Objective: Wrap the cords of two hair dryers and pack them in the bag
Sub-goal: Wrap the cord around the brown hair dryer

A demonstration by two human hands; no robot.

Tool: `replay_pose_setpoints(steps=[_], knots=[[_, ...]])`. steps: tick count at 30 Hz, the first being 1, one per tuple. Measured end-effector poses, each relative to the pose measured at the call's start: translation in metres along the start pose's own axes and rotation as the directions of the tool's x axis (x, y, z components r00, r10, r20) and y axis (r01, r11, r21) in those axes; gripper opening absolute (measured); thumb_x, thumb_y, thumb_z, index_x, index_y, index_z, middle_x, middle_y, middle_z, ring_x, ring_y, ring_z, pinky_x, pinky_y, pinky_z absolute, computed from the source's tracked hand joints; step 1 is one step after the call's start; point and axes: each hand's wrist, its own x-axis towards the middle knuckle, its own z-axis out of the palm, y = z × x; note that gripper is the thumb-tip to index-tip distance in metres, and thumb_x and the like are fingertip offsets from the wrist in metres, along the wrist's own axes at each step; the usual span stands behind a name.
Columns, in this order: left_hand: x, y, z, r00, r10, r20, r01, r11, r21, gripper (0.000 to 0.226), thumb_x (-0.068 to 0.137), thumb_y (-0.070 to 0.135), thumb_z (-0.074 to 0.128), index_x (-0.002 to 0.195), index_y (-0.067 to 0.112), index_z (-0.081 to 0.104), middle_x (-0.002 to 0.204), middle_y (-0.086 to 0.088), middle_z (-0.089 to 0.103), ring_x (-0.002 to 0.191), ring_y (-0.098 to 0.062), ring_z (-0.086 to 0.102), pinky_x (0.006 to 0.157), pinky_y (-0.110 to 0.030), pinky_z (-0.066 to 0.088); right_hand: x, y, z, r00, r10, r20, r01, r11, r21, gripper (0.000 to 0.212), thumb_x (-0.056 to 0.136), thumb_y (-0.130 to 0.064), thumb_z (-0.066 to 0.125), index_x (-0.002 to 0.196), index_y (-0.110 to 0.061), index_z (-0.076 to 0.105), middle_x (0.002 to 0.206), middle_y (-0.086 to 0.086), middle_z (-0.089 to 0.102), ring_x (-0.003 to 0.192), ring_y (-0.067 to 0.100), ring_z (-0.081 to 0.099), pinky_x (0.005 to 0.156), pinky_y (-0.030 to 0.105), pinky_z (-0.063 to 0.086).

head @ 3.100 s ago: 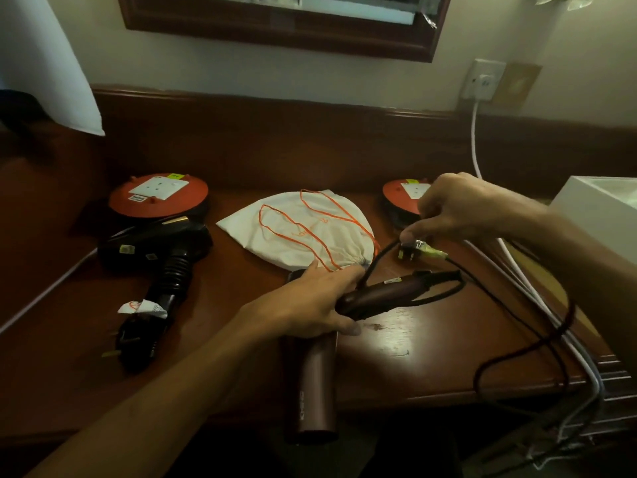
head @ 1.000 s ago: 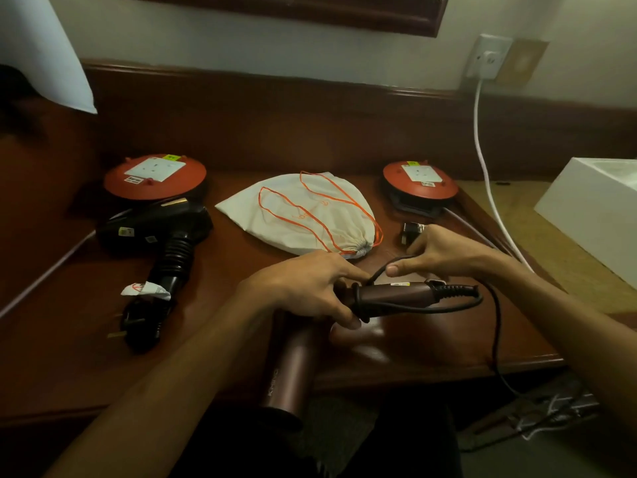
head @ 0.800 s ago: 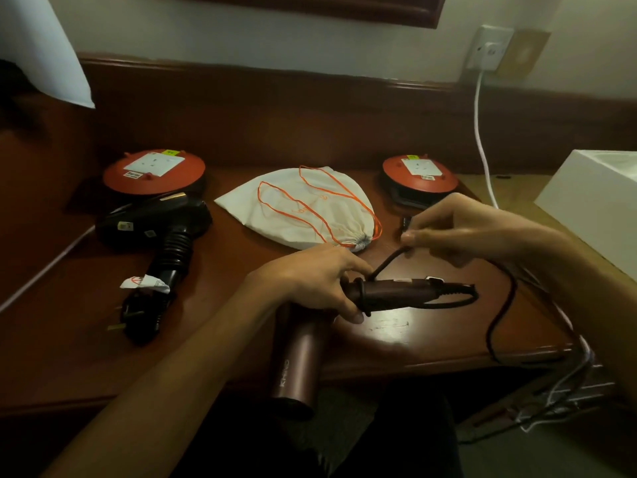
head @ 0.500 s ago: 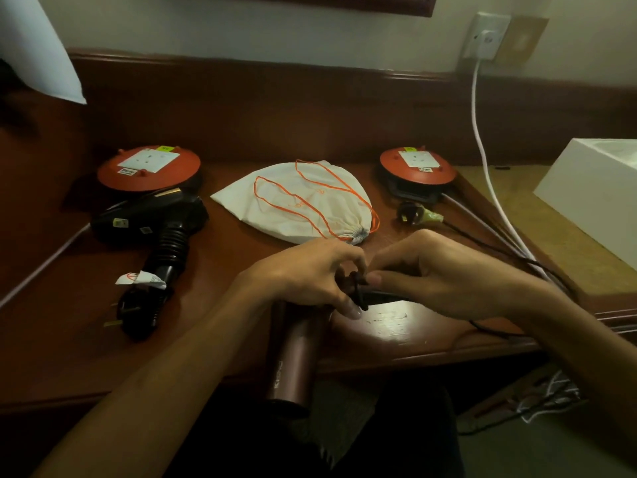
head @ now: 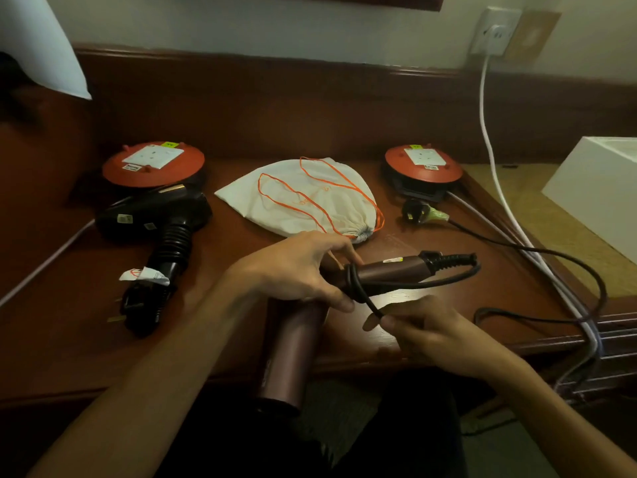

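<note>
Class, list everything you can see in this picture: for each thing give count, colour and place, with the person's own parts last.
Brown hair dryer: 1, gripped at desk front.
Cord: 1, black, looped round its handle.
Plug: 1, black, desk right.
Black hair dryer: 1, desk left.
Bag: 1, white, orange drawstring, desk centre.
Socket reels: 2, red, at back.
Desk: 1, brown.
Left hand: grips the dryer.
Right hand: pinches the cord.

brown dryer (head: 289, 343) | black dryer (head: 155, 215) | white bag (head: 303, 198), orange drawstring (head: 310, 191)

Two red cable reels (head: 153, 164) (head: 423, 163) sit on the wooden desk (head: 79, 326); a white box (head: 599, 191), perhaps, at right.
</note>
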Motion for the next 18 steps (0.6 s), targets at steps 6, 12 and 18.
replay_pose_setpoints(steps=[6, 12, 18], knots=[[-0.005, 0.005, 0.005, 1.0, -0.004, -0.018, 0.004, 1.0, 0.01, 0.053, 0.07, 0.055, 0.088, 0.115, 0.035, 0.067, 0.109, 0.01, 0.072, 0.1, -0.002, 0.069, 0.087, -0.03, 0.057, 0.036, 0.014, -0.032, 0.994, 0.076, 0.076, -0.067, 0.991, -0.112, 0.027, 0.094, -0.042, 0.067, 0.068, -0.033, 0.069, 0.062, -0.001, 0.064, 0.053, 0.001, 0.054, 0.057, 0.018, 0.044], [-0.008, 0.013, 0.026, 0.983, 0.05, -0.179, 0.007, 0.951, 0.309, 0.048, 0.075, 0.071, 0.075, 0.107, 0.037, 0.066, 0.105, 0.012, 0.067, 0.094, -0.003, 0.063, 0.085, -0.036, 0.055, 0.074, 0.067, -0.058, 0.963, 0.216, 0.159, -0.175, 0.956, -0.234, 0.056, 0.084, -0.055, 0.069, 0.086, 0.001, 0.074, 0.072, 0.023, 0.064, 0.055, 0.012, 0.049, 0.055, 0.023, 0.04], [-0.005, 0.022, 0.032, 0.993, -0.021, -0.12, 0.071, 0.9, 0.431, 0.049, 0.073, 0.063, 0.078, 0.112, 0.04, 0.06, 0.106, 0.01, 0.06, 0.109, -0.014, 0.047, 0.09, -0.035, 0.044, 0.094, -0.005, -0.077, 0.936, 0.145, 0.321, -0.08, 0.975, -0.208, 0.026, 0.089, -0.021, 0.077, 0.085, 0.003, 0.07, 0.072, 0.012, 0.058, 0.061, 0.018, 0.046, 0.054, 0.027, 0.039]])
